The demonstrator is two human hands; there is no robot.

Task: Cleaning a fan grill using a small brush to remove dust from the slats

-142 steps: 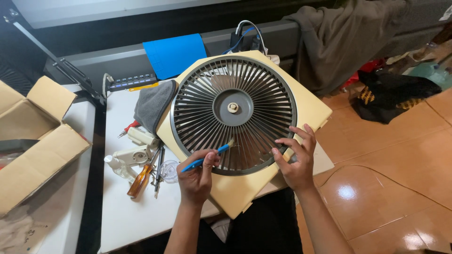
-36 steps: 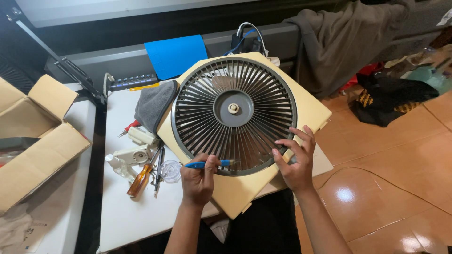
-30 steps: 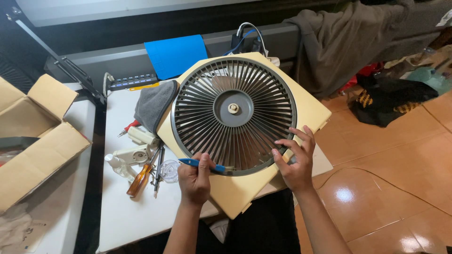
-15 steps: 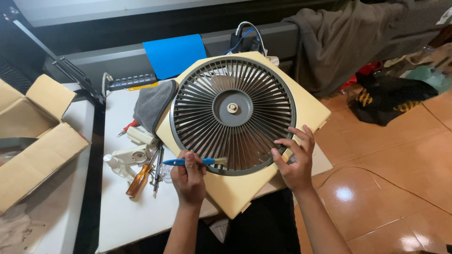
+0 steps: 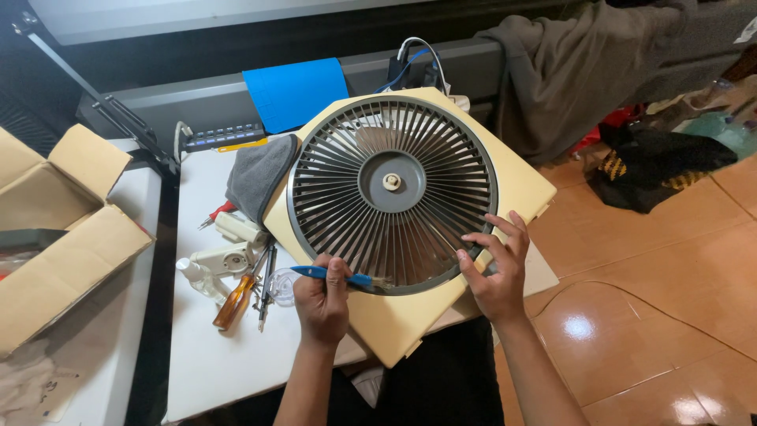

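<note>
A square cream box fan (image 5: 505,185) lies flat on the white table (image 5: 213,371), its round grey grille (image 5: 394,193) facing up. My left hand (image 5: 322,300) grips a small blue-handled brush (image 5: 339,277), held level, with its bristles at the grille's near rim. My right hand (image 5: 497,268) rests on the fan's lower right side, fingers spread over the grille's edge and the cream frame.
Left of the fan lie an orange-handled screwdriver (image 5: 234,302), other hand tools, a white plastic part (image 5: 223,258) and a grey cloth (image 5: 256,175). An open cardboard box (image 5: 55,237) sits at far left. A blue mat (image 5: 296,93) and cables lie behind. Clothes and bags cover the tiled floor at right.
My left hand has shifted the brush along the grille's near rim, from slanted to level. The right hand and the fan have stayed put.
</note>
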